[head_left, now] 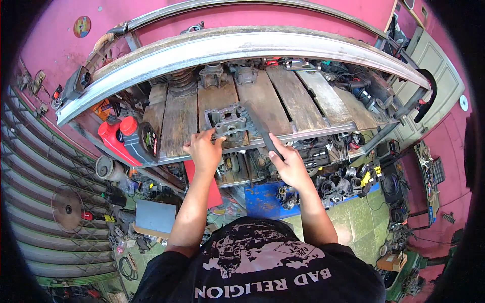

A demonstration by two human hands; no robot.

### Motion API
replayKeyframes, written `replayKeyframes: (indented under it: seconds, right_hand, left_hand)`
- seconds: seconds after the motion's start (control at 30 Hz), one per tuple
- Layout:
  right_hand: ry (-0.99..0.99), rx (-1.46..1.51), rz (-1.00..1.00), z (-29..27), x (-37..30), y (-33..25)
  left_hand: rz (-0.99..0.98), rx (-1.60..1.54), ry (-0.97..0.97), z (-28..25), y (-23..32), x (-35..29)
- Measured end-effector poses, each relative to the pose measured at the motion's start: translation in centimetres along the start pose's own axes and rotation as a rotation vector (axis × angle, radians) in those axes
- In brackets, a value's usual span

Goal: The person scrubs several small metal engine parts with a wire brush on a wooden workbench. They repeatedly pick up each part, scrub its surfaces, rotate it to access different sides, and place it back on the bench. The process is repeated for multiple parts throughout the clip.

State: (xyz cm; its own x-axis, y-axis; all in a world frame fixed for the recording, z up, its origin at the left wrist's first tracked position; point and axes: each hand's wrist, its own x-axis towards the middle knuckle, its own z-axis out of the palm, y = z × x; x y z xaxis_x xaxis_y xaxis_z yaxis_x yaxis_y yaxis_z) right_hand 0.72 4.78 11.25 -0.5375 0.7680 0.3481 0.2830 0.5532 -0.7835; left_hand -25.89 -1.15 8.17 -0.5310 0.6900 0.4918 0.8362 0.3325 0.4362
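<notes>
A grey metal engine cylinder head (225, 121) rests near the front edge of the wooden plank bench (275, 93). My left hand (204, 147) grips its near left side, thumb and fingers against the metal. In my right hand (289, 164) is the dark handle of a wire brush (262, 130). Its bristles lie against or very close to the right side of the cylinder head; whether they touch I cannot tell.
At the bench's left end stand a red bottle (112, 139) and a dark bottle with a red cap (144, 141). A finned cylinder (182, 82) and metal castings (246, 73) line the back. A pale metal beam (242, 46) crosses above. Engine parts (338, 187) sit lower, right.
</notes>
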Motion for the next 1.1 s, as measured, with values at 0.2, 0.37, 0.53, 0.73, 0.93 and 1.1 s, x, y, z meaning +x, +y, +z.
replayKeyframes:
  seconds: [0.2, 0.37, 0.53, 0.73, 0.93, 1.1]
  right_hand:
    - [0.051, 0.149, -0.017, 2.5, 4.1, 4.0]
    - [-0.016, -0.148, -0.068, 1.3, 2.9, 1.0]
    - [0.053, -0.096, -0.142, 0.3, 1.5, 0.4]
    - [0.022, -0.207, -0.135, 0.6, 6.6, 0.8]
    - [-0.003, -0.671, -0.292, 0.3, 3.2, -4.6]
    - [-0.034, -0.745, -0.26, 1.6, 2.1, -7.8]
  left_hand:
    - [-0.001, -0.032, -0.028, -0.1, 0.8, 0.4]
    - [-0.031, -0.018, -0.031, 0.1, 0.0, 0.3]
    - [-0.04, -0.01, -0.043, -0.3, 0.1, 0.2]
    - [-0.064, 0.018, -0.051, -0.7, 0.9, 0.3]
    - [-0.046, 0.017, 0.009, 0.0, 0.0, -0.1]
    - [-0.016, 0.04, 0.012, -0.2, -0.2, 0.0]
